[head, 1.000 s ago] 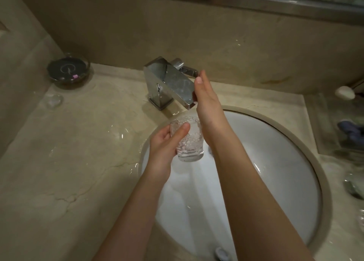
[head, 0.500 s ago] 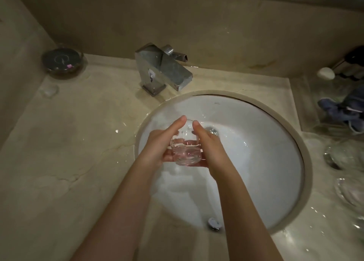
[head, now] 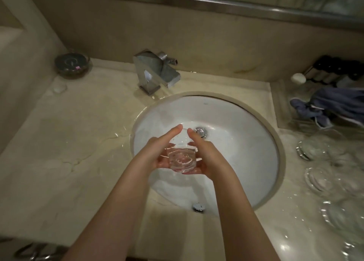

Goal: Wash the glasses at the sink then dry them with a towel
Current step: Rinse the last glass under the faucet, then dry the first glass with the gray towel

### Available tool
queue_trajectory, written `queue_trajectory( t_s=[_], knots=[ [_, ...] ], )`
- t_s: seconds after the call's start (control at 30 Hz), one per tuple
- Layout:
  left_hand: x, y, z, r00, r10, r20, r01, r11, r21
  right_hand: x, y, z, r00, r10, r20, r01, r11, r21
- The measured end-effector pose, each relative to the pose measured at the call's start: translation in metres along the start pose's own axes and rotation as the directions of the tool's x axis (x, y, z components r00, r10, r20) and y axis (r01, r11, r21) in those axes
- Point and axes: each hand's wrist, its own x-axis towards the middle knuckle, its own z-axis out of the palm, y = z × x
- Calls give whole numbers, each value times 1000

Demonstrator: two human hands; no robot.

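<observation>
A clear glass (head: 181, 159) is tipped over the white sink basin (head: 246, 142), its thick base facing me. My left hand (head: 157, 151) holds its left side and my right hand (head: 205, 156) its right side. Both thumbs lie straight along the glass and the fingers cup it from below. The chrome faucet (head: 155, 71) stands behind the basin, and I see no stream from it. A blue towel (head: 334, 103) lies crumpled on the counter at the right.
Several more clear glasses (head: 323, 179) stand on the wet counter right of the basin. A dark round dish (head: 71, 64) sits at the back left. A white soap (head: 298, 77) and dark bottles (head: 334, 67) are at the back right. The drain (head: 201, 131) lies just beyond my hands.
My right hand left the faucet handle and joined the left on the glass. Both hands brought the glass down from the spout into the basin and tipped it.
</observation>
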Motion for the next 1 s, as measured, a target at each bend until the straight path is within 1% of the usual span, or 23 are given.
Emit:
queue_trajectory(
  t_s=[0.1,0.23,0.33,0.47,0.63,0.8,0.9,1.0],
  knots=[
    [-17,6,8,998,59,-28,-58,997,42,-14,1,-8,996,-82,31,81,996,31],
    [-43,11,21,987,153,-44,-152,988,29,-34,7,-17,972,-233,33,232,972,31],
    [-59,13,31,970,240,-25,-240,971,23,-46,10,-20,945,-326,19,324,944,60],
    [-83,15,41,936,351,-11,-351,936,-34,-63,9,-21,904,-427,-35,428,899,90],
    [-102,15,45,900,436,10,-432,896,-105,-79,13,-17,879,-461,-124,477,854,206],
    [-113,10,40,851,514,106,-499,855,-139,-94,22,-3,838,-497,-223,544,793,274],
    [-117,2,39,824,541,171,-511,839,-189,-104,27,5,815,-503,-288,574,766,288],
    [-121,-6,43,813,531,239,-476,843,-251,-116,32,7,795,-503,-339,598,745,296]
  ],
)
